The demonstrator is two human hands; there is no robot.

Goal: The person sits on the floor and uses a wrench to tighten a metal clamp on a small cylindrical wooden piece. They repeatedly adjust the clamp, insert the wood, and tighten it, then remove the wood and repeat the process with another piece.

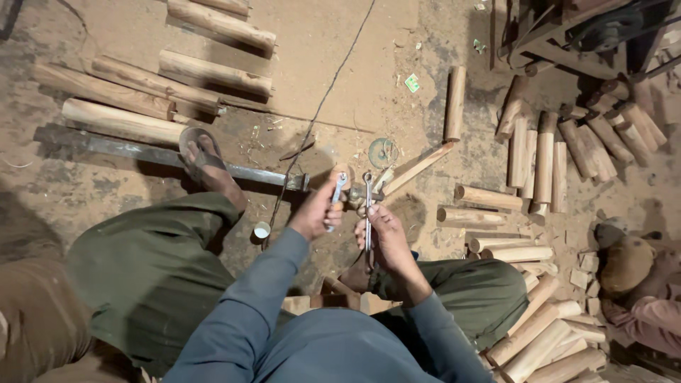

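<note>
Head view, left hand (317, 211) and right hand (383, 237) each apparently gripping a spanner (368, 206)

Bare dirt floor (319, 42) ahead, hemmed by log piles (560, 152) right, metal bar (142, 150) left.

A dusty dirt floor (333, 64) carries everything. Rough wooden billets (177, 78) lie at ten o'clock, more billets (560, 149) at two o'clock and a heap (539, 340) at five. A long metal bar (142, 150) runs from nine o'clock toward centre. A small white cap (262, 229) sits near centre.
</note>
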